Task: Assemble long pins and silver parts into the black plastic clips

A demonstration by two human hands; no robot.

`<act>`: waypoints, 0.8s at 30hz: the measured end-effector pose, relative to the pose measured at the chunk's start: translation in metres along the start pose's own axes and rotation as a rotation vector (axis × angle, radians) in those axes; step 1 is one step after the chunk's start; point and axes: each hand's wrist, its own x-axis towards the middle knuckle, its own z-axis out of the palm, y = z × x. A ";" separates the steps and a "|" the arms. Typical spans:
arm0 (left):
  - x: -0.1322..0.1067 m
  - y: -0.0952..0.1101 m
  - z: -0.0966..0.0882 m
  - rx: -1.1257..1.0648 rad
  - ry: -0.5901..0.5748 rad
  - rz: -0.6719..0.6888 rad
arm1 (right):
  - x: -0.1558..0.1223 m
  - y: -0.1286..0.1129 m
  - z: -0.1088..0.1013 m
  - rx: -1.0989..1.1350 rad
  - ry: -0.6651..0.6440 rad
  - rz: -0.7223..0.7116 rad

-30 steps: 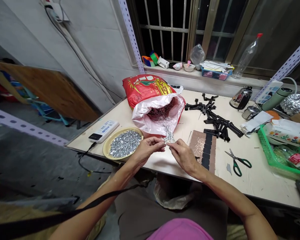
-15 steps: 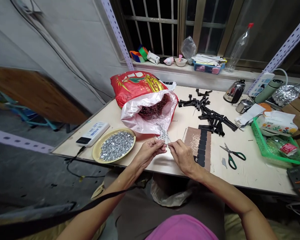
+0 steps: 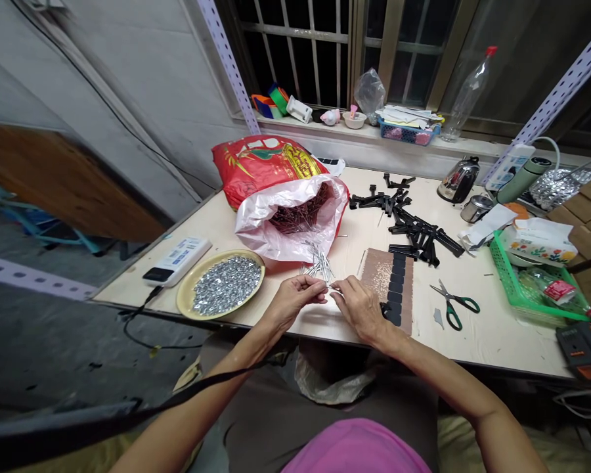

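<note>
Close together over the table's front edge, my left hand [image 3: 295, 301] and my right hand [image 3: 362, 307] pinch at each other's fingertips. A thin metal pin [image 3: 333, 289] shows at the right fingertips. What the left fingers hold is too small to make out. Just beyond the hands lies a loose pile of silver pins [image 3: 319, 264]. It spreads from the mouth of a red bag [image 3: 256, 171] with a white lining, which holds many dark reddish thin pins [image 3: 300, 217]. Left of my hands, a yellowish plate [image 3: 183, 303] carries many small shiny metal pieces [image 3: 226, 286].
Black plastic parts [image 3: 414, 226] lie heaped behind a brown board [image 3: 374, 279] with a black strip. Green-handled scissors [image 3: 456, 305] and a green basket [image 3: 509, 279] sit to the right. A white power bank-like device [image 3: 180, 263] with a cable is at left; a kettle [image 3: 459, 180] stands behind.
The view has shifted slightly. Both hands stay pinched together in nearly the same place, with the fingertips a little nearer the front of the pin pile.
</note>
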 end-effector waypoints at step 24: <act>0.001 -0.003 0.002 0.053 -0.042 -0.058 | -0.008 0.011 -0.014 0.299 -0.101 0.117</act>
